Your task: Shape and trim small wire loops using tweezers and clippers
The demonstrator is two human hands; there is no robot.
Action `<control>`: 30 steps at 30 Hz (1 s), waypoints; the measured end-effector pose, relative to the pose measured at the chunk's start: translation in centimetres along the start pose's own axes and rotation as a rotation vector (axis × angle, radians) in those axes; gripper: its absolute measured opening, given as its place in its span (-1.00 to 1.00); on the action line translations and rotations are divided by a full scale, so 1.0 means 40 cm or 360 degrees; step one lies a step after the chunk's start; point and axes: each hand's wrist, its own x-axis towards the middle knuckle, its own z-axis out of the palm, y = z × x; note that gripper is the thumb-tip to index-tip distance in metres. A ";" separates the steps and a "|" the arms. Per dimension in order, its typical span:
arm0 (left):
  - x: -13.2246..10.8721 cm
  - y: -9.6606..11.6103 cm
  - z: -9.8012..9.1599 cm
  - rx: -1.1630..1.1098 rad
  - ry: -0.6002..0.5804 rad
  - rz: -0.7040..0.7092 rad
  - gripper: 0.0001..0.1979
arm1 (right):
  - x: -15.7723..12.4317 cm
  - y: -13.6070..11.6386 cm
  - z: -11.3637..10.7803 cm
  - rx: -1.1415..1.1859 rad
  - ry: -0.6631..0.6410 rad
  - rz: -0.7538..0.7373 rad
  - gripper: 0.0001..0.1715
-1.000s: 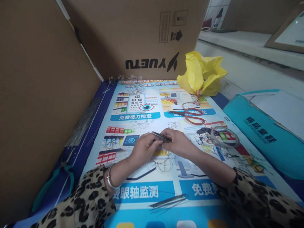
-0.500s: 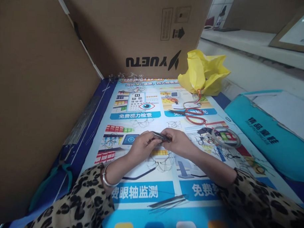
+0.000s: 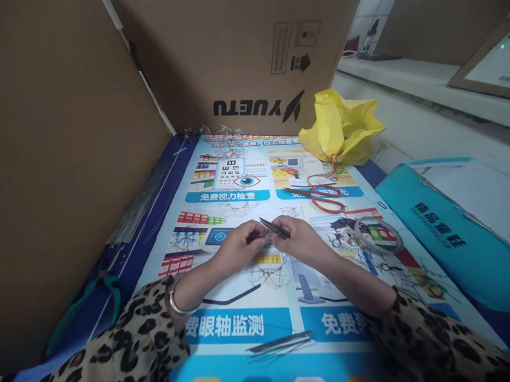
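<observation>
My left hand [image 3: 241, 243] and my right hand [image 3: 297, 238] meet above the middle of the printed sheet. Fingers of the right hand are closed around a slim, dark, pointed tool [image 3: 274, 228] whose tip points up and left; its exact kind is unclear. The left thumb and fingers pinch a thin piece of wire [image 3: 265, 234], small and partly hidden by the fingertips. Just below the hands lies a rounded shape of bent wire [image 3: 275, 272]. Closer to me rests a bundle of straight dark wires [image 3: 281, 343].
Red-handled scissors [image 3: 322, 196] lie beyond my hands, near a yellow paper bag [image 3: 338, 127]. At right are a wire coil [image 3: 379, 235] and a teal box [image 3: 429, 225]. Teal-handled pliers [image 3: 103, 286] and straight wires [image 3: 135, 214] lie left. Cardboard [image 3: 226, 50] walls the back and left.
The dark tool's tip has come away from my left fingers and now points up between the hands. My left fingers have shifted slightly. The whole view has dipped a little.
</observation>
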 end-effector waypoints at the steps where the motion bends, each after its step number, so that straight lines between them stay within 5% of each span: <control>1: -0.001 0.002 0.001 -0.0087 -0.0023 -0.0070 -0.90 | 0.001 0.003 0.003 0.0028 0.0007 -0.0004 -0.91; 10: 0.001 0.038 -0.001 -0.0613 -0.0031 -0.0529 -0.90 | 0.013 -0.010 0.018 0.0334 0.0005 -0.0027 -0.85; 21: -0.002 0.004 0.008 -0.0531 0.0063 -0.0431 -0.91 | 0.025 -0.010 0.018 0.0258 -0.0066 -0.0027 -0.87; 30: 0.001 0.038 -0.003 -0.0562 0.0137 -0.0505 -0.88 | 0.018 -0.021 0.015 0.0175 -0.0092 -0.0031 -0.86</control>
